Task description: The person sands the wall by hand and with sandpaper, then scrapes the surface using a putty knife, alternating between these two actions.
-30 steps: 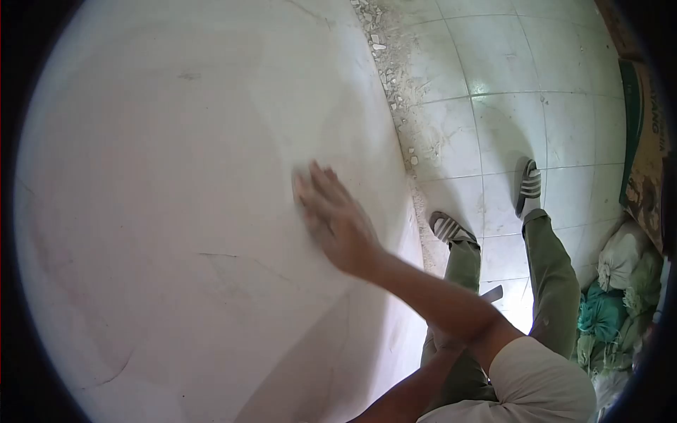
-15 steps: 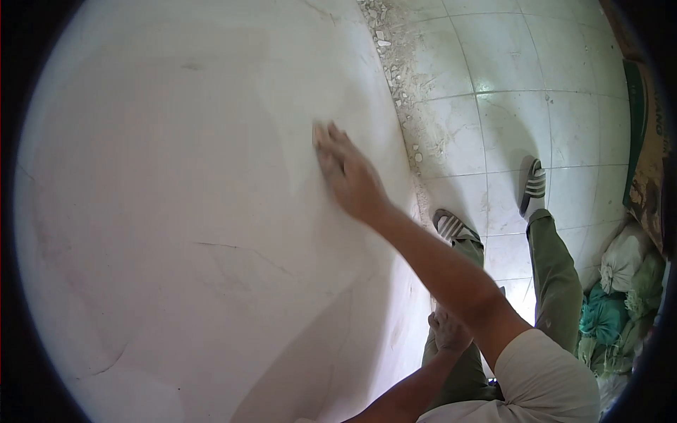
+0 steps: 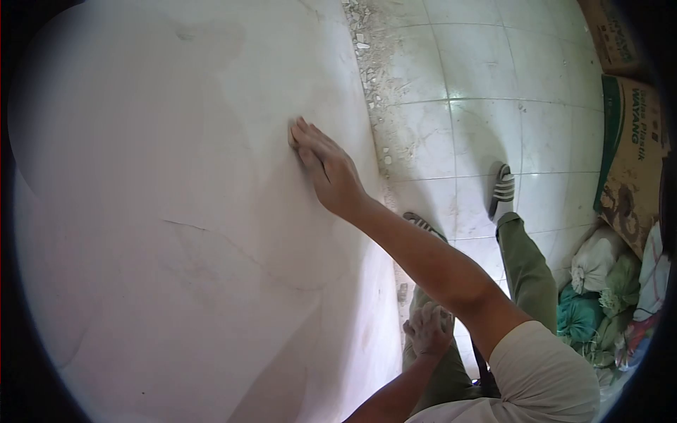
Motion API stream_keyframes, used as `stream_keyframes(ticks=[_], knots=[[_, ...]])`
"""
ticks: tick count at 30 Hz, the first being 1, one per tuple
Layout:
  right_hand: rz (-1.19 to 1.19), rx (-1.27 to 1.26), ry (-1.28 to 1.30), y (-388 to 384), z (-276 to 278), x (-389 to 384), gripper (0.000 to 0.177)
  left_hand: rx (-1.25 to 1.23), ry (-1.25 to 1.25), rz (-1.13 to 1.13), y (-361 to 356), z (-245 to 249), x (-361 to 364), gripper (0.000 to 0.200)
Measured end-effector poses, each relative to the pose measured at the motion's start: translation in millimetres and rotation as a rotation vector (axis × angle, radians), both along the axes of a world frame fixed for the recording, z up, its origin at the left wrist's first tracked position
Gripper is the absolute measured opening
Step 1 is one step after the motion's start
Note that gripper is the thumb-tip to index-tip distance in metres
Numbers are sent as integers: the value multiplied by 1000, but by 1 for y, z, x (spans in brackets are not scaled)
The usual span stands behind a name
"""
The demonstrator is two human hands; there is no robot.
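Note:
My right hand [image 3: 328, 169] is pressed against a pale plastered wall [image 3: 176, 162], arm stretched across the view. Beneath its fingers shows the tan edge of a small flat piece, which looks like a sanding block [image 3: 292, 134]; the palm hides most of it. Thin cracks and faint grey smudges mark the wall surface. Lower down, my left hand [image 3: 429, 330] is held in front of my leg, its fingers curled and dusty. Something greyish shows by its fingers, but I cannot make out what it is.
White floor tiles [image 3: 486, 134] meet the wall, with rubble chips [image 3: 363, 46] along its foot. My striped sandals [image 3: 503, 187] stand on the tiles. At right are cardboard boxes [image 3: 631, 155] and several tied sacks [image 3: 596, 261], one a teal sack [image 3: 578, 314].
The view has shifted, so the wall and floor sit further left. My right hand remains on the wall, less blurred. My left hand has turned, showing more of its back and fingers.

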State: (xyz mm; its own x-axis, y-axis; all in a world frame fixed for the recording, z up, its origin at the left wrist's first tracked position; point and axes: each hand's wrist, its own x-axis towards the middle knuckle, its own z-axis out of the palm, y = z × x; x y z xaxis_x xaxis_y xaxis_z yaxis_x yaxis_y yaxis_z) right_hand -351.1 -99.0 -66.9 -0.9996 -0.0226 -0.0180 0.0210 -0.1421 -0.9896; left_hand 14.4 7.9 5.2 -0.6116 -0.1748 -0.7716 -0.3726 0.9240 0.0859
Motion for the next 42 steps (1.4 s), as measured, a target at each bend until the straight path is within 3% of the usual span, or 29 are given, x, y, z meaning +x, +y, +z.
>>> stream_keyframes(ticks=[4,6,9,11,15,17,19,23,27,28,29,30,31,32,33,35,37,40,42], knots=[[-119,-13,-47,-12,21,17,35,-10,4,10,6,-1,22,47],[-7,41,-8,-9,43,69,43,-41,-137,-27,11,-11,35,55],[465,37,-68,30,84,157,42,109,-153,26,10,5,26,53],[790,72,74,70,113,204,47,143,-89,82,8,20,28,48],[781,33,58,179,212,243,45,200,60,227,-5,56,30,39],[697,214,218,232,237,256,42,230,119,303,-17,75,30,37],[764,338,17,297,273,256,46,255,167,386,-25,97,37,36],[714,492,-79,402,345,258,44,318,269,520,-35,118,42,39],[599,639,-98,451,360,245,45,532,424,493,-31,103,44,46],[547,604,-125,455,372,238,44,738,226,1142,-15,118,26,59],[495,567,-155,457,392,225,43,809,273,1198,-2,126,18,67],[476,526,-214,459,406,212,41,928,319,1130,12,171,-3,69],[455,484,-275,460,414,198,40,1004,269,1153,18,165,-12,68],[394,450,-207,460,413,189,39,928,283,1239,46,206,-42,64],[334,412,-144,459,411,178,38,861,296,1094,62,238,-61,53],[300,387,-118,461,414,159,36,960,353,797,78,242,-86,42],[337,374,-192,465,416,144,36,1058,140,857,97,270,-124,31],[439,104,-320,455,415,127,33,1244,195,796,134,342,-174,30],[505,-62,-423,447,421,118,33,1322,157,838,142,324,-192,32]])
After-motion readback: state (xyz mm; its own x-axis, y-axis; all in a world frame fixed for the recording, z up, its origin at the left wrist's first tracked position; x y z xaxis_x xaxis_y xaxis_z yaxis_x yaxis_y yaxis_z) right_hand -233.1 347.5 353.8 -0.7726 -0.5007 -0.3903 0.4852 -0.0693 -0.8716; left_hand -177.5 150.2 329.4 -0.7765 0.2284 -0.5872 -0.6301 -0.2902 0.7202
